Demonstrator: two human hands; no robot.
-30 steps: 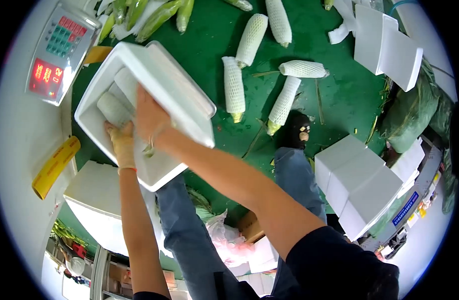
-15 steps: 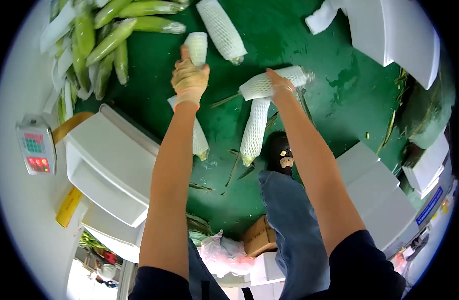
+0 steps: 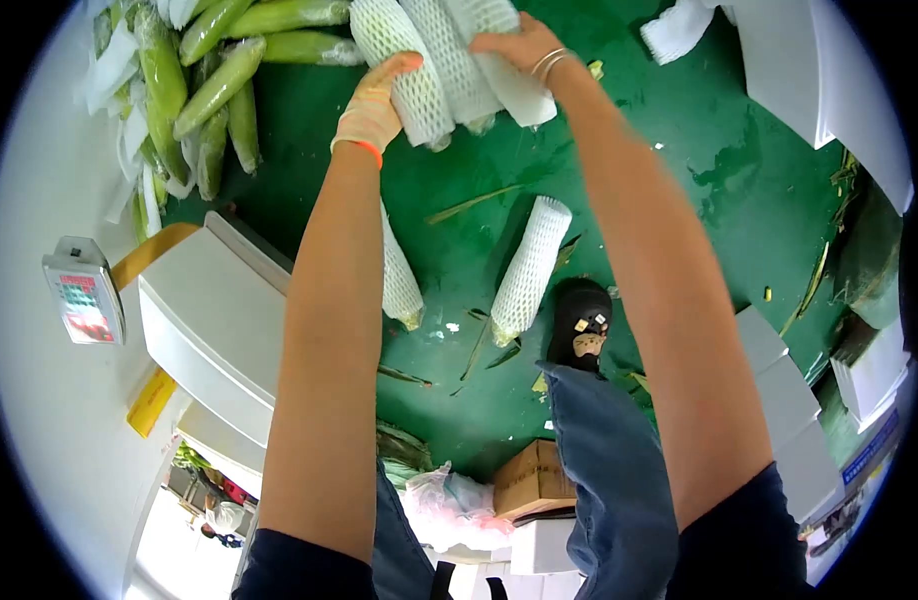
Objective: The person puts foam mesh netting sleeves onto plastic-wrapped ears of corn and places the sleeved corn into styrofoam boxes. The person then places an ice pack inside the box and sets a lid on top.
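Three pieces in white foam-net sleeves lie side by side at the top, pale ends poking out; they look like ears of corn. My left hand (image 3: 372, 108), in a thin pale glove, grips the left sleeved ear (image 3: 404, 80) from its outer side. Against its right side lies the middle sleeved ear (image 3: 449, 65). My right hand (image 3: 527, 48), bare with bands at the wrist, is closed over the right sleeved ear (image 3: 504, 75). Nearer me are another sleeved ear (image 3: 531, 270) and one (image 3: 399, 275) partly hidden behind my left forearm.
Film-wrapped green ears (image 3: 219, 85) are heaped at upper left. A white foam box (image 3: 214, 320) and a digital scale (image 3: 84, 295) stand at left. White foam pieces (image 3: 794, 60) are at upper right. Leaf scraps lie on the green floor (image 3: 459, 250) near my dark shoe (image 3: 581, 320).
Both hands have moved up and away from me with their sleeved ears, which now lie on either side of the middle one. The ear near my shoe is now uncovered.
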